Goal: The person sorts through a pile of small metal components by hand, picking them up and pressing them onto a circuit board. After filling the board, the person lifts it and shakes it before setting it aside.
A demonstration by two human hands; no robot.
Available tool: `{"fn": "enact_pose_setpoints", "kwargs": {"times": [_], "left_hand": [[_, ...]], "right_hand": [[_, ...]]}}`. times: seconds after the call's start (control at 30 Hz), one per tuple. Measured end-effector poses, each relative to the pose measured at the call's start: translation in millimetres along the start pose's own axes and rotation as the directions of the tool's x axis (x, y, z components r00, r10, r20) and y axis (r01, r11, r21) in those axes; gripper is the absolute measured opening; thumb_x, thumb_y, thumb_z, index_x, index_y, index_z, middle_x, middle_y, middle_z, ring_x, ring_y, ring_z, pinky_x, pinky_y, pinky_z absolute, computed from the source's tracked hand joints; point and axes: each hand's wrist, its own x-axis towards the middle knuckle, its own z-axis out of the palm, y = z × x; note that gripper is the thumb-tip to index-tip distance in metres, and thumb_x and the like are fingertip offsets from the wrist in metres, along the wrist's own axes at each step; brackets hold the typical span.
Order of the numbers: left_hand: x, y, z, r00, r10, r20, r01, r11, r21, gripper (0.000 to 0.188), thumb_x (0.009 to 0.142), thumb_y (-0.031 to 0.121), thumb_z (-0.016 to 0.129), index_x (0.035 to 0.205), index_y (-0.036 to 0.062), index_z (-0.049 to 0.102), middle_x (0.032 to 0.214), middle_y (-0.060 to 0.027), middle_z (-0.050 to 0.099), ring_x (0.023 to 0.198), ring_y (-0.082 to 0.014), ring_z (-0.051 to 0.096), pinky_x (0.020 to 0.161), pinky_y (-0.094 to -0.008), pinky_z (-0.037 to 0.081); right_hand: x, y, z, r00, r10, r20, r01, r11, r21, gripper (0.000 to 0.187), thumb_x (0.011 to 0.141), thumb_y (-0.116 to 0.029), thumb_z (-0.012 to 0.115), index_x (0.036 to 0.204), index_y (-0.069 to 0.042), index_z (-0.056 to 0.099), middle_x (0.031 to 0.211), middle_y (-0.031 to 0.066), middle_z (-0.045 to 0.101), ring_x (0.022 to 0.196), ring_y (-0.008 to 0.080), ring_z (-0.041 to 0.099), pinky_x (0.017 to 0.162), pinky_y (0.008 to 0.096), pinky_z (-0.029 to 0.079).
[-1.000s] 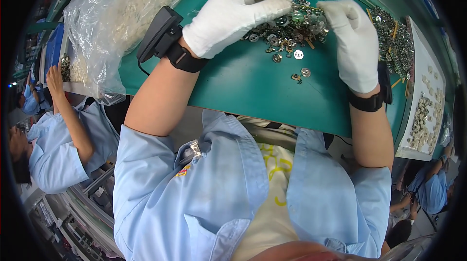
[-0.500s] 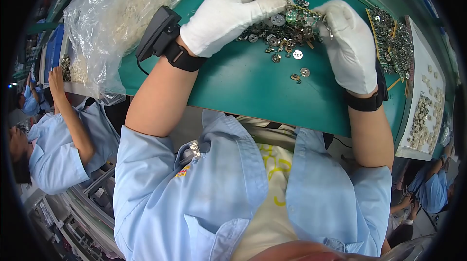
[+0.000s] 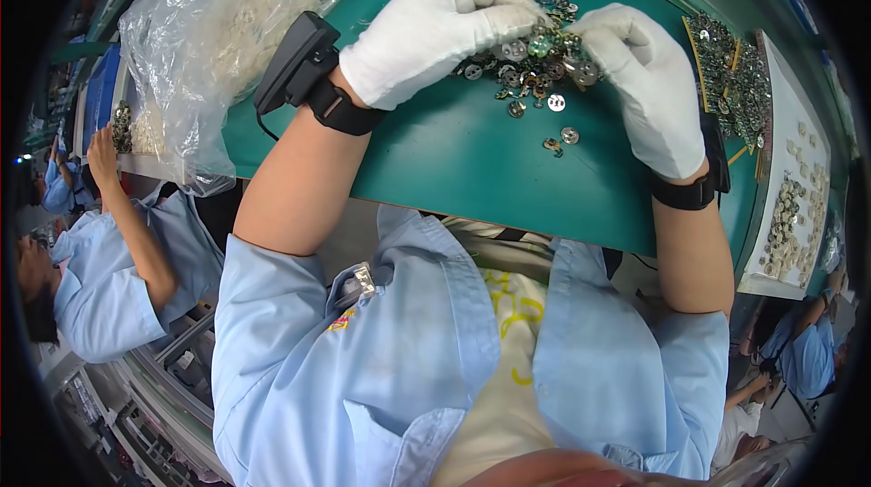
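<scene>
My left hand [image 3: 431, 40], in a white glove, has thumb and fingers pinched on a cluster of small round metal parts [image 3: 543, 46] with some greenish pieces among them. From the other side, my right hand [image 3: 646, 88], gloved in white too, closes its fingertips at the right edge of that cluster. Exactly which piece it grips is too small to make out. Beneath and behind the hands lies a loose pile of round metal parts [image 3: 513, 80], some with holes. Nearer to me, a shiny disc [image 3: 570, 135] rests beside a small brownish metal piece [image 3: 552, 147].
A clear plastic bag [image 3: 213, 51] of pale parts lies at the left of the green table [image 3: 472, 174]. On the right are a heap of metal parts [image 3: 739, 92] and a white tray [image 3: 767, 255] with pale pieces. A co-worker [image 3: 136, 260] sits at left.
My right hand has shifted left, closer to my left hand, and its fingers now meet the cluster. My left hand has dropped slightly toward me. The loose parts nearer to me stay put.
</scene>
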Motion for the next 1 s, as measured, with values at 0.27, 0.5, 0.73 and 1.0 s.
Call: {"fn": "enact_pose_setpoints", "kwargs": {"times": [0.27, 0.5, 0.73, 1.0], "left_hand": [[-2.0, 9.9, 10.6, 0.998, -0.035, -0.043, 0.039, 0.996, 0.085, 0.023, 0.090, 0.020, 0.063, 0.101, 0.0001, 0.066, 0.091, -0.0014, 0.065, 0.080, -0.0072, 0.058, 0.072, -0.0208, 0.046], [-9.4, 11.5, 29.6, 0.989, -0.121, 0.082, 0.113, 0.989, 0.096, 0.022, 0.088, 0.020, 0.065, 0.098, -0.0003, 0.067, 0.086, -0.0018, 0.066, 0.080, -0.0068, 0.058, 0.070, -0.0216, 0.047], [-11.0, 3.7, 44.6, 0.996, -0.015, 0.093, 0.013, 0.999, 0.029, 0.022, 0.088, 0.018, 0.066, 0.099, -0.0008, 0.067, 0.085, -0.0018, 0.066, 0.080, -0.0069, 0.058, 0.071, -0.0219, 0.046], [-6.0, 7.7, 30.6, 1.000, -0.014, -0.004, 0.014, 0.994, 0.111, 0.023, 0.086, 0.017, 0.067, 0.100, -0.0007, 0.067, 0.087, -0.0019, 0.066, 0.077, -0.0071, 0.058, 0.070, -0.0216, 0.046]], "right_hand": [[-5.5, 3.1, 3.4, 0.992, 0.077, -0.101, -0.059, 0.983, 0.174, 0.018, 0.090, -0.016, 0.060, 0.097, 0.000, 0.063, 0.090, 0.0024, 0.059, 0.083, 0.0094, 0.052, 0.077, 0.0215, 0.040], [-15.8, 5.3, 5.3, 0.979, -0.196, -0.058, 0.175, 0.949, -0.264, 0.016, 0.092, -0.015, 0.057, 0.096, -0.001, 0.064, 0.090, 0.0000, 0.059, 0.081, 0.0082, 0.052, 0.074, 0.0215, 0.039], [-25.8, 13.1, -4.5, 0.997, 0.050, 0.065, -0.068, 0.947, 0.314, 0.016, 0.092, -0.016, 0.057, 0.095, -0.001, 0.063, 0.089, -0.0001, 0.059, 0.080, 0.0068, 0.051, 0.073, 0.0206, 0.039], [-14.2, 10.0, 0.4, 0.994, 0.081, -0.068, -0.066, 0.979, 0.190, 0.021, 0.092, -0.016, 0.057, 0.104, 0.000, 0.063, 0.091, 0.0005, 0.059, 0.086, 0.0077, 0.052, 0.079, 0.0211, 0.040]]}}
